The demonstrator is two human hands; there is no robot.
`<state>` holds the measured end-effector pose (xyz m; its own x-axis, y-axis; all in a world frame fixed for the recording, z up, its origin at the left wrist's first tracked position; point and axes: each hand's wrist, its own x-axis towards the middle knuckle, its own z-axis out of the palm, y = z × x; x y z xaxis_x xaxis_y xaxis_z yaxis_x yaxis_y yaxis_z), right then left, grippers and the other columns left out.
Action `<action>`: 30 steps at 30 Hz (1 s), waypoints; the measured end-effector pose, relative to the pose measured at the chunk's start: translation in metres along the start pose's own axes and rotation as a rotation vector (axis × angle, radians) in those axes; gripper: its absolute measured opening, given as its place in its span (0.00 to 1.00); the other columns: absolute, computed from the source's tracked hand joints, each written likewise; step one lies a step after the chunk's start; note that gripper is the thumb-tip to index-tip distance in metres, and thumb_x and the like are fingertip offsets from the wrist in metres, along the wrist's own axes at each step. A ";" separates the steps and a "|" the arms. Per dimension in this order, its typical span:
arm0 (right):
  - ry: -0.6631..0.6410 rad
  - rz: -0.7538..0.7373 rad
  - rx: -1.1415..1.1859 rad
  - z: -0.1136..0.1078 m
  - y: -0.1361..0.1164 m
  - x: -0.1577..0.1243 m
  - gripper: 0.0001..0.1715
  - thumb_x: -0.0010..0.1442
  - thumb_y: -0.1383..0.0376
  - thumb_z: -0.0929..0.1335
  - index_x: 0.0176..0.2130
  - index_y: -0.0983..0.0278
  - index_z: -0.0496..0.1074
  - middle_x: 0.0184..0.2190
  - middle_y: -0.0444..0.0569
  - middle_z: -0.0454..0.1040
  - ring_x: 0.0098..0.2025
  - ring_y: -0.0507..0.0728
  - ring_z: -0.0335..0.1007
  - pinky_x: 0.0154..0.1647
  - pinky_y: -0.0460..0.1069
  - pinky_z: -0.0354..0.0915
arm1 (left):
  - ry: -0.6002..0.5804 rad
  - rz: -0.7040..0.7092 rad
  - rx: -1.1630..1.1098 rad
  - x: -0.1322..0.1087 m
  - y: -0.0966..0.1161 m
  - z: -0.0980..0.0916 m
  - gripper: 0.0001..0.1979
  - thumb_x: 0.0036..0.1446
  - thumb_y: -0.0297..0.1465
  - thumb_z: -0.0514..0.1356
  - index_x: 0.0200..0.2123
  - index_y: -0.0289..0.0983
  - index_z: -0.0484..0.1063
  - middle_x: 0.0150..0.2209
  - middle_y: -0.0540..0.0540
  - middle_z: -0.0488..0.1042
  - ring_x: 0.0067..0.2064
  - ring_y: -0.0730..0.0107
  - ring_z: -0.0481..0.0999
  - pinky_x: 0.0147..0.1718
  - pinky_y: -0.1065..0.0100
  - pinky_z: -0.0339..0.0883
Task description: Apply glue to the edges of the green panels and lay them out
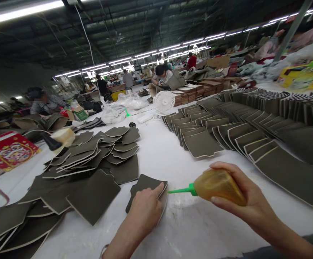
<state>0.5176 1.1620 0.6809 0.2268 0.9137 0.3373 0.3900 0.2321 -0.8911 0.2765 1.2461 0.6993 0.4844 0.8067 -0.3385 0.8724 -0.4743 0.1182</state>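
The right hand [250, 198] grips an amber bottle [218, 186]; the left hand [146, 205] lies on a dark piece [142, 182], grip unclear. Left of both, a red box [10, 149] bears unreadable print.

The one view comes from a camera worn on the person's head, facing forward and down across the white table [188, 223], with the left hand [147, 203] and right hand [241, 192] close in its lower part. It sits tilted, the ceiling lights [215, 36] slanting upward to the right in the distance
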 end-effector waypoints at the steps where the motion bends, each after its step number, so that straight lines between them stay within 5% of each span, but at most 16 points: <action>1: -0.030 -0.056 -0.055 0.003 -0.001 0.002 0.29 0.52 0.56 0.73 0.51 0.51 0.63 0.47 0.47 0.67 0.45 0.58 0.69 0.46 0.49 0.69 | 0.005 0.003 0.003 0.000 -0.001 0.000 0.30 0.54 0.25 0.47 0.60 0.46 0.60 0.39 0.43 0.78 0.42 0.58 0.76 0.40 0.62 0.66; 7: -0.202 -0.209 -0.148 0.016 0.000 0.013 0.26 0.55 0.61 0.72 0.51 0.54 0.61 0.44 0.49 0.67 0.44 0.59 0.68 0.45 0.52 0.67 | 0.002 0.008 -0.062 0.004 0.001 0.001 0.31 0.51 0.24 0.47 0.59 0.47 0.62 0.44 0.44 0.78 0.45 0.55 0.76 0.41 0.60 0.66; 30: -0.287 -0.260 -0.176 0.026 0.010 0.020 0.22 0.59 0.63 0.69 0.51 0.55 0.60 0.42 0.49 0.66 0.43 0.58 0.67 0.43 0.52 0.65 | 0.024 -0.033 -0.074 0.003 -0.001 0.004 0.28 0.52 0.29 0.49 0.57 0.45 0.66 0.41 0.41 0.78 0.43 0.53 0.76 0.41 0.57 0.68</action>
<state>0.5027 1.1917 0.6706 -0.1469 0.8936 0.4241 0.5535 0.4296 -0.7135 0.2771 1.2474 0.6946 0.4562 0.8301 -0.3207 0.8898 -0.4208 0.1768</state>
